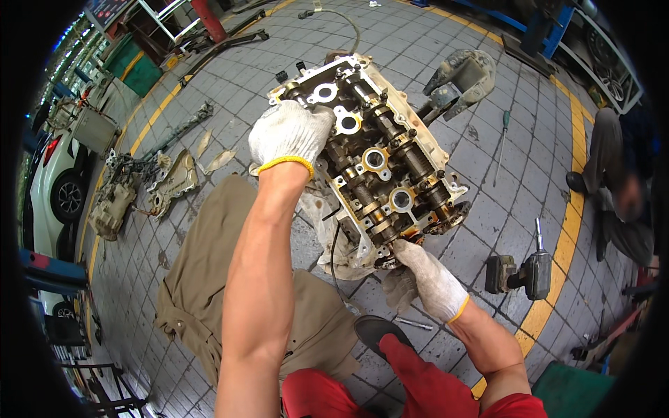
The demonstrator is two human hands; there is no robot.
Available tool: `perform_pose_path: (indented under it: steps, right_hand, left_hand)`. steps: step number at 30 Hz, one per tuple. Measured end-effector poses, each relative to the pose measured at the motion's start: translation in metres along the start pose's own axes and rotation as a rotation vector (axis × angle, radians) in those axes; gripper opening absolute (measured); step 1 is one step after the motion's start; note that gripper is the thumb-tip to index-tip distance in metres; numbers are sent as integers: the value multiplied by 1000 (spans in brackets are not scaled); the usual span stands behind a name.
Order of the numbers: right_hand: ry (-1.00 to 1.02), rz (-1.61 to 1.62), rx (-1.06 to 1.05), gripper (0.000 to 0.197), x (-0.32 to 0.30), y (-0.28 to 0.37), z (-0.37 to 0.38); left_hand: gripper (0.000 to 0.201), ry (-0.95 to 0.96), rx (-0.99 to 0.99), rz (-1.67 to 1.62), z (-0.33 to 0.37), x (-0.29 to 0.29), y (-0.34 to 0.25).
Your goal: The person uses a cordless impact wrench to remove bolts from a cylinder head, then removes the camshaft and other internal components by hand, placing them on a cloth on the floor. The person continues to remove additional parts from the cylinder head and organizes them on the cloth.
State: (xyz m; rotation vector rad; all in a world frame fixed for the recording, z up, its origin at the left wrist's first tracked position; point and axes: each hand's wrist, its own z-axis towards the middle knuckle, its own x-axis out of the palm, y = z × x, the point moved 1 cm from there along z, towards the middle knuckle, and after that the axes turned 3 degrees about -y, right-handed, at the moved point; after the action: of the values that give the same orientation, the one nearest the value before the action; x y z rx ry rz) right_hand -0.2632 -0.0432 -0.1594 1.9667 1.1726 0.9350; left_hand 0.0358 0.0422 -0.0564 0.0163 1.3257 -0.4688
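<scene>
An engine cylinder head [426, 143] with its top exposed lies tilted in front of me. Two dark camshafts run along it, and round light-metal rings sit between them. My left hand [289, 136], in a white glove with a yellow cuff, is closed over the far part of the left camshaft [361, 194]; its palm and glove hide what the fingers grip. My right hand [426, 281], in a stained white glove, reaches the near end of that camshaft, thumb side pressed against it, with the other fingers curled lower down. A toothed sprocket [449, 219] sits at the right camshaft's near end.
A cordless impact wrench [536, 272] and a green-handled screwdriver [504, 129] lie on the tiles at right. A brown cloth garment [209, 265] covers floor at left, beside removed engine parts [115, 202]. A metal socket bar [414, 323] lies near my shoe. Another person [617, 153] is at far right.
</scene>
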Motion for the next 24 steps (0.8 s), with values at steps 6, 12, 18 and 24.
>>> perform_pose_path:
  steps: [6, 12, 18, 24]
  right_hand:
    - [-31, -43, 69, 66, 2, 10, -7]
    - [69, -45, 129, 82, -12, 6, 0]
    - [14, -57, 105, 83, -1, 14, -7]
    - [0, -122, 70, 76, -2, 16, -9]
  left_hand:
    - [66, 5, -19, -17, -1, -2, -1]
    - [64, 51, -56, -33, -3, -8, -6]
    - [65, 41, -70, -26, -3, -10, -3]
    - [68, 63, -23, -22, 1, -5, -1]
